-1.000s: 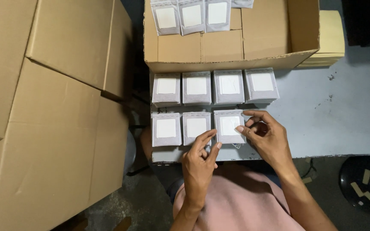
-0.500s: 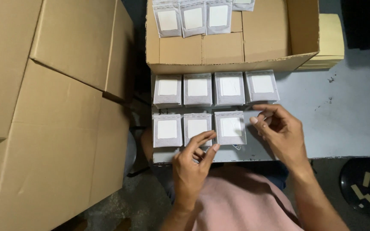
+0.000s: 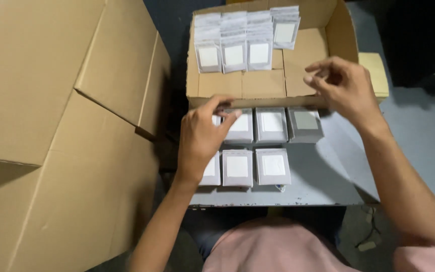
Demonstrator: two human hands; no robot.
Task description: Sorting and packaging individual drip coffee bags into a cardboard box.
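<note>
The left hand (image 3: 202, 136) rests, fingers loosely bent, on small grey square packets with white labels (image 3: 237, 167) lying in rows on the grey table (image 3: 328, 176). The right hand (image 3: 341, 85) hovers empty, fingers spread, over the open brown cardboard box (image 3: 268, 83); free table lies to the right.

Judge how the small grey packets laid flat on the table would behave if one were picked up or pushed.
The grey packet looks thin and flat, so it is probably light and would slide rather than roll or tip. Its glossy wrapping hints at a slippery, slightly floppy feel. The left hand rests on the back row, so neighbours set this close may shift together.
</note>
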